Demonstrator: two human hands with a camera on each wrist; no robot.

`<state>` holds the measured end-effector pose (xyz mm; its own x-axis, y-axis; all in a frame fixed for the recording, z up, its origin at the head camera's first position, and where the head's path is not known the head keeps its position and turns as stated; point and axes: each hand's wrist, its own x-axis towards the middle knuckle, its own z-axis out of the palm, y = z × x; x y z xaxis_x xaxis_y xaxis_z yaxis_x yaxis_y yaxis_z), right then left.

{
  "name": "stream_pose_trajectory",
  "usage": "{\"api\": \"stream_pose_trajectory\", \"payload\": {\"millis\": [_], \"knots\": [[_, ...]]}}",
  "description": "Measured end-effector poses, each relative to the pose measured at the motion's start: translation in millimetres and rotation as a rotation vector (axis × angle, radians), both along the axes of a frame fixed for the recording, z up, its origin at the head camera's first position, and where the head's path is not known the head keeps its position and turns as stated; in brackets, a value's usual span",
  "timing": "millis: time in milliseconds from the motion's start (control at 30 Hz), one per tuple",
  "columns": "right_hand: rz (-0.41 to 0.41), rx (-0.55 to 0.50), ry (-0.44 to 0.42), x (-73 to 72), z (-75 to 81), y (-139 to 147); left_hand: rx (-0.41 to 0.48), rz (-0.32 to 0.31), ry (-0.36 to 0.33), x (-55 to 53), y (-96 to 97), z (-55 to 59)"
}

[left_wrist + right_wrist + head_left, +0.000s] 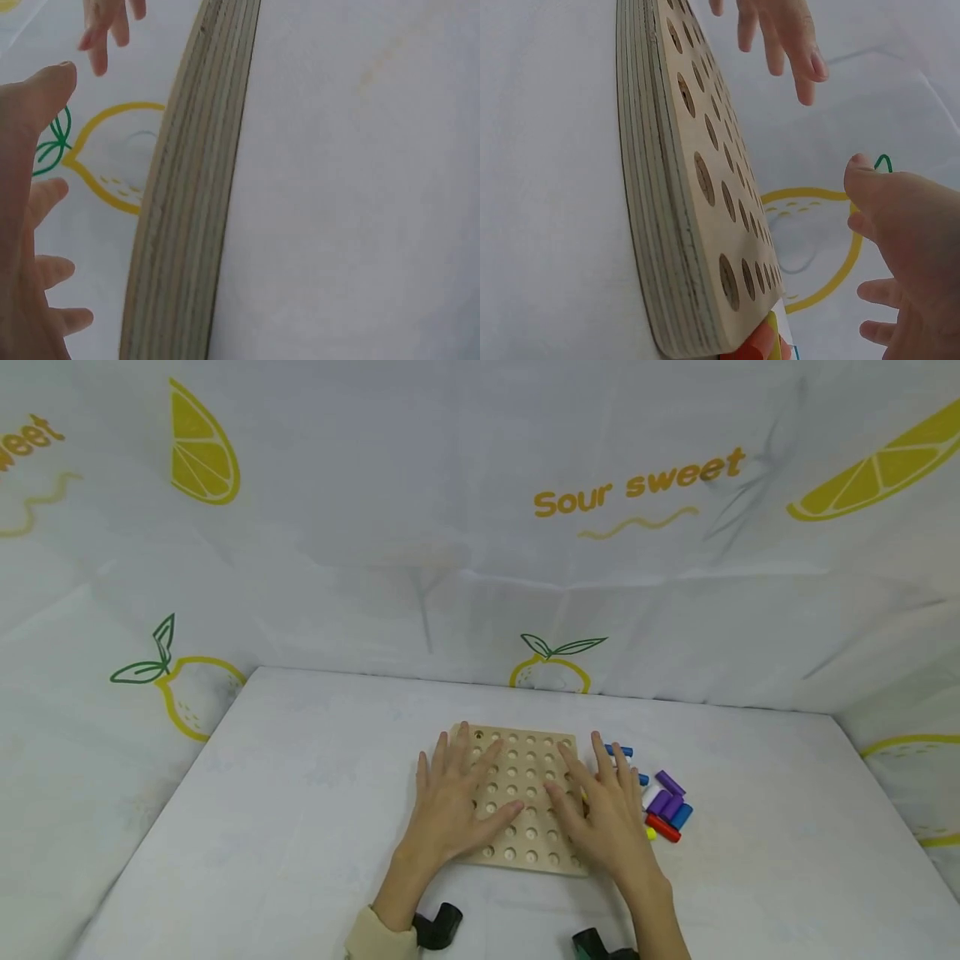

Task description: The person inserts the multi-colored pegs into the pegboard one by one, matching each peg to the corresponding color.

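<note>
White worktop (225, 827) with a wooden pegboard (521, 782) under my spread left hand (450, 797) and right hand (606, 810), neither gripping anything, coloured pegs (658, 802) just right, so probably setup stage, and grabbing one'd need a pinch.

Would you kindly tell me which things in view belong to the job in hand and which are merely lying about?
Apparently part of the job:
holed wooden board
loose coloured pegs to its right

Seemingly incidental:
white table surface
lemon-printed backdrop
black wrist devices
</note>
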<state>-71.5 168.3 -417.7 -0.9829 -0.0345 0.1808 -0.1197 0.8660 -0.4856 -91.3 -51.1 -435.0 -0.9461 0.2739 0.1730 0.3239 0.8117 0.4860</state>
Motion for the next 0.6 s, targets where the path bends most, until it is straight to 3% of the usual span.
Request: {"api": "stream_pose_trajectory", "payload": {"millis": [300, 467, 600], "knots": [[-0.02, -0.088, -0.033, -1.5, 5.3, 10, 0.074, 0.041, -0.021, -8.5, -11.1, -9.4], [-0.033, -0.168, 0.046, -2.9, 2.3, 16, 0.134, 0.06, -0.066, -11.3, -16.6, -17.9], [-0.058, -0.161, 0.093, -4.4, 1.4, 21, 0.132, 0.07, -0.067, -13.0, -19.6, -25.3]]}}
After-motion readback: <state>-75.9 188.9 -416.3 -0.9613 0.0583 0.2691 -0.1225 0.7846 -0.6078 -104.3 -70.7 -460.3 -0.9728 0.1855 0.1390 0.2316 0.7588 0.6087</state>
